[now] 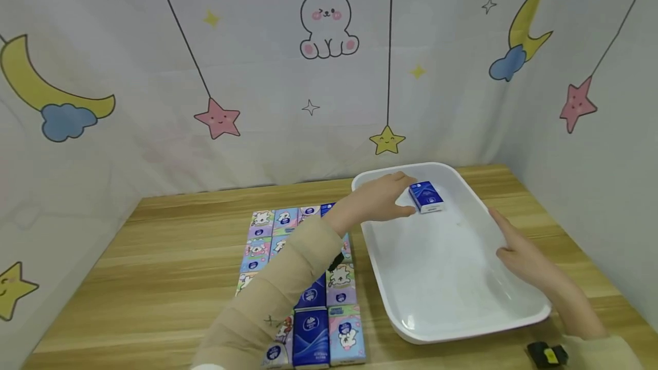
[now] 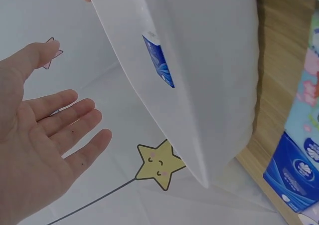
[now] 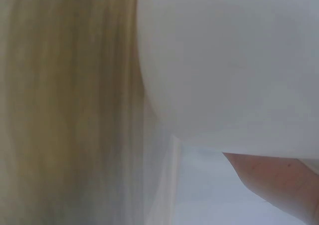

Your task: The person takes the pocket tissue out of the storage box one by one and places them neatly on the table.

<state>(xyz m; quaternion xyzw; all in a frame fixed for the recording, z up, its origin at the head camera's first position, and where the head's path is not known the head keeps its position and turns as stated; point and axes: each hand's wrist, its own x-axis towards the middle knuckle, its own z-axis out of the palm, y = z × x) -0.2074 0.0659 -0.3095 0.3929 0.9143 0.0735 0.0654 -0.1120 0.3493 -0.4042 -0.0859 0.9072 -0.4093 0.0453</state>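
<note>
A white tray (image 1: 462, 267) stands on the wooden table at the right. Inside it, near the far end, lies a blue pack of pocket tissues (image 1: 426, 196). My left hand (image 1: 374, 198) reaches across the tray's left rim, its fingers beside that pack. The left wrist view shows this hand (image 2: 55, 125) with fingers spread and nothing held. At the tray's right rim, my right hand (image 1: 526, 261) grips the edge, thumb on the inner side. Only a bit of the right hand (image 3: 279, 182) shows behind the tray wall (image 3: 234, 70) in the right wrist view.
Rows of tissue packs (image 1: 311, 336), some blue and some with cartoon prints, lie left of the tray, partly behind my left sleeve (image 1: 277, 278). Wooden table top (image 1: 154, 267) extends to the left. A printed curtain (image 1: 277, 73) hangs behind the table.
</note>
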